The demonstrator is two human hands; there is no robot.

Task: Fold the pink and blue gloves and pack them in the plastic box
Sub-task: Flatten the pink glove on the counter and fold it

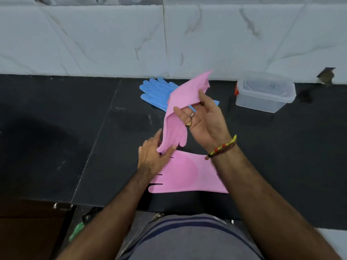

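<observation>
One pink glove (176, 117) is held in the air, its cuff gripped by the right hand (204, 119) and its finger end pinched by the left hand (153, 156). The second pink glove (187, 175) and the blue gloves (155, 92) are lying unfolded on the counter (56, 128). Nothing appears to be packed in the plastic box (264, 91) yet.

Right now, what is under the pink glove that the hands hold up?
Under the lifted pink rubber glove lie the blue rubber gloves on the black counter; their cuffs are mostly covered.
</observation>
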